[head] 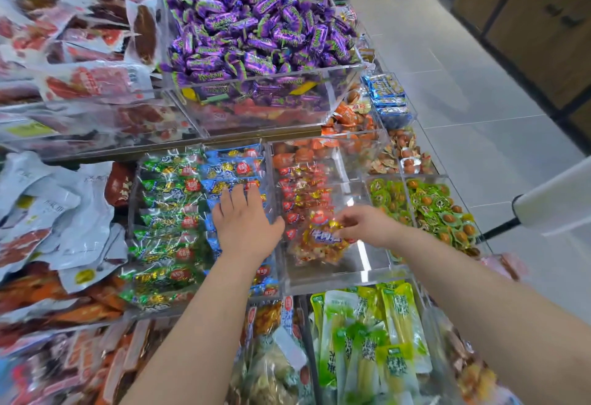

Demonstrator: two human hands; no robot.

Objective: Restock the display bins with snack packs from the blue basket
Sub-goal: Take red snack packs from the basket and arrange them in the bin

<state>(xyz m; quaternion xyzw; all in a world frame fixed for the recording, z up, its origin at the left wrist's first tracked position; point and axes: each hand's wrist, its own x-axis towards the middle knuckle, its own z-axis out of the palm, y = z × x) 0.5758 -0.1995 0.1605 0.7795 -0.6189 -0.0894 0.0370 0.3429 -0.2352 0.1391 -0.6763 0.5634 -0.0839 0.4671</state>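
My left hand [244,224] lies flat, palm down with fingers apart, on the blue snack packs [235,168] in a clear display bin. My right hand [367,224] reaches into the neighbouring clear bin [339,278] and pinches a red and yellow snack pack [319,240] lying in a small pile at the bin's front. More red packs [302,187] fill the back of that bin. Green snack packs [166,219] fill the bin left of my left hand. The blue basket is out of view.
A raised bin of purple candies [256,17] stands behind. White and red vacuum packs [48,206] pile up at the left. Green pickle pouches [371,340] lie at the front, green egg packs [441,209] at the right. A white bag roll [550,203] juts over the tiled floor [463,91].
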